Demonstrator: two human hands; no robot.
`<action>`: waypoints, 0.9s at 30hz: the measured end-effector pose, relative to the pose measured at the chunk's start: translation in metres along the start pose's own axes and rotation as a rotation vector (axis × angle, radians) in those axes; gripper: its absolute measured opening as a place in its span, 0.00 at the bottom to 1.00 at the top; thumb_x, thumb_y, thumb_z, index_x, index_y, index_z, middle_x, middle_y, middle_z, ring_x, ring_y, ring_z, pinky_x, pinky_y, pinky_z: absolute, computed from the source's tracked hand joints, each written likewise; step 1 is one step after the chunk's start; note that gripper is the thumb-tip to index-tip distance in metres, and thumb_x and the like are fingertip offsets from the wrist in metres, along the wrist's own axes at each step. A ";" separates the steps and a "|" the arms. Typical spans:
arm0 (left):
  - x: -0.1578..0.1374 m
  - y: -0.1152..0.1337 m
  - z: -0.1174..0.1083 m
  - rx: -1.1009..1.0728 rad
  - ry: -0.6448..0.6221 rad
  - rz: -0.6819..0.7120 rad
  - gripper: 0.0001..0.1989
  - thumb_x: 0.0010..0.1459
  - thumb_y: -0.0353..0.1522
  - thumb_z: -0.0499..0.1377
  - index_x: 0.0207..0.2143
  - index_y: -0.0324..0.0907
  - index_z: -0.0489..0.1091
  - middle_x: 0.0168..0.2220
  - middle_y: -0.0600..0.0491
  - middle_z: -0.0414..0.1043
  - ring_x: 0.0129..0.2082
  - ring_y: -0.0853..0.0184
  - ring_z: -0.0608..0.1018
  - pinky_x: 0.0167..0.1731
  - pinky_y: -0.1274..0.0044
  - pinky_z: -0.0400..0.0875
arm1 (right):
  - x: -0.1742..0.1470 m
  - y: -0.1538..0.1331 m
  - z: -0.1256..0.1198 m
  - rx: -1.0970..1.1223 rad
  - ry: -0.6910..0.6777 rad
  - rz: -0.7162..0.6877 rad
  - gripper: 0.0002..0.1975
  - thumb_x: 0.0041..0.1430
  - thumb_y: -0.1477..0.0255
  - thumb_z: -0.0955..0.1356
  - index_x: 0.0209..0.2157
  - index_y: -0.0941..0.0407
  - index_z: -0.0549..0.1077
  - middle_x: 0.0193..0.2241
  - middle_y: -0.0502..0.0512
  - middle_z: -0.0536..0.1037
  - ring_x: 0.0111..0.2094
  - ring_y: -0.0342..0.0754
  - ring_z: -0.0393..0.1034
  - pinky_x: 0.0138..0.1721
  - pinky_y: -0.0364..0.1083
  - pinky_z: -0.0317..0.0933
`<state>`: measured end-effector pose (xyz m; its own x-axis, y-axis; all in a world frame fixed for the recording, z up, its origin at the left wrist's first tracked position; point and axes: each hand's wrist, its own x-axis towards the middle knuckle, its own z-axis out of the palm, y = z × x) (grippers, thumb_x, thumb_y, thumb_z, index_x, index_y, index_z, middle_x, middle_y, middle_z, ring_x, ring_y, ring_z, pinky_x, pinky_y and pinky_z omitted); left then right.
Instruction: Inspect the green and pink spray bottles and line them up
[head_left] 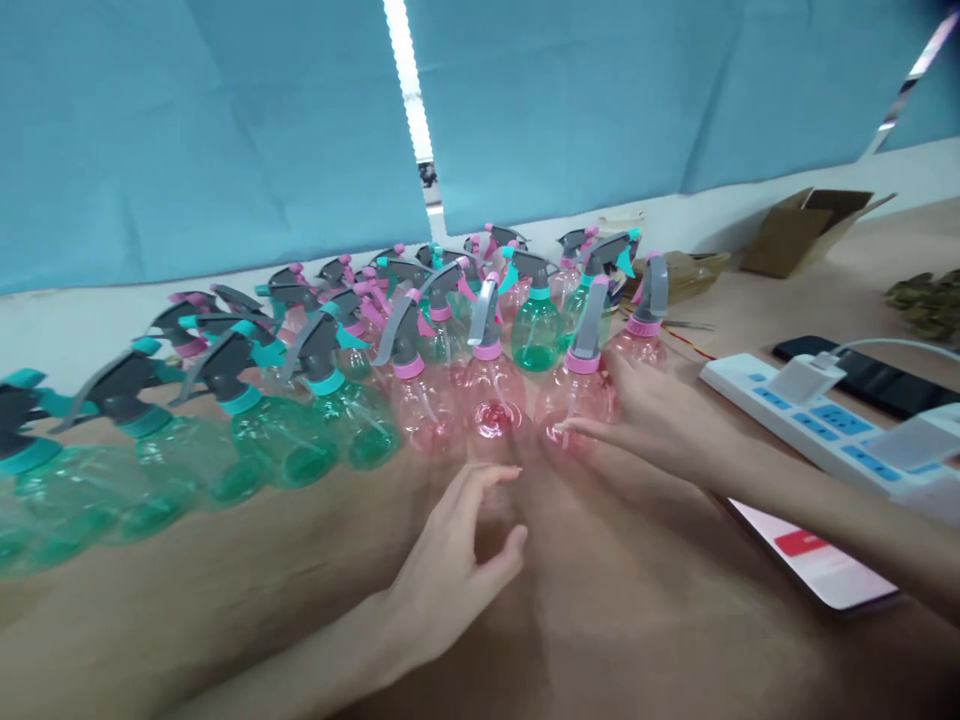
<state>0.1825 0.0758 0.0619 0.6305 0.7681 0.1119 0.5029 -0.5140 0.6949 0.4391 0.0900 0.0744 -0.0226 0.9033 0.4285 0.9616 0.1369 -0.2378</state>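
A pink spray bottle [574, 400] with a grey trigger head stands at the right of the front row. My right hand [645, 410] is wrapped round its right side, thumb across the lower front. Just left of it, another pink spray bottle [491, 395] stands upright, and beside that a third pink spray bottle [426, 410]. My left hand [461, 560] hovers in front of these, fingers curved and apart from the thumb, with nothing between them. Several green spray bottles [352, 425] with teal collars continue the row leftward.
More pink and green spray bottles are crowded behind. On the right lie a white power strip [817, 420] with plugged-in chargers, a black phone [877, 375] and a device with a lit screen [810, 550]. An open cardboard box [784, 235] sits farther back, before a blue-covered wall [585, 110].
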 end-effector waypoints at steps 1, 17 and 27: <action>0.000 -0.001 0.000 -0.002 -0.007 -0.003 0.19 0.59 0.28 0.54 0.53 0.49 0.58 0.54 0.51 0.65 0.53 0.60 0.70 0.54 0.63 0.64 | 0.003 0.001 0.001 -0.008 -0.018 0.010 0.26 0.52 0.48 0.67 0.40 0.56 0.64 0.30 0.59 0.76 0.30 0.60 0.72 0.22 0.49 0.57; 0.022 -0.003 0.006 -0.090 -0.024 -0.025 0.13 0.60 0.27 0.53 0.47 0.46 0.64 0.49 0.52 0.70 0.49 0.62 0.72 0.52 0.63 0.67 | 0.040 0.011 0.009 0.096 -0.122 0.021 0.26 0.53 0.57 0.69 0.48 0.58 0.64 0.44 0.67 0.76 0.42 0.65 0.73 0.35 0.53 0.65; 0.036 0.000 0.010 -0.140 -0.012 -0.047 0.11 0.59 0.28 0.54 0.45 0.44 0.65 0.47 0.51 0.71 0.46 0.63 0.74 0.49 0.66 0.68 | 0.020 0.007 -0.009 0.204 -0.052 0.089 0.31 0.54 0.60 0.69 0.55 0.61 0.64 0.50 0.68 0.74 0.51 0.63 0.69 0.45 0.57 0.66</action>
<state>0.2108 0.1000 0.0588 0.6155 0.7851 0.0685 0.4451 -0.4181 0.7919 0.4483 0.1054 0.0888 0.0405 0.9345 0.3537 0.8852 0.1306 -0.4464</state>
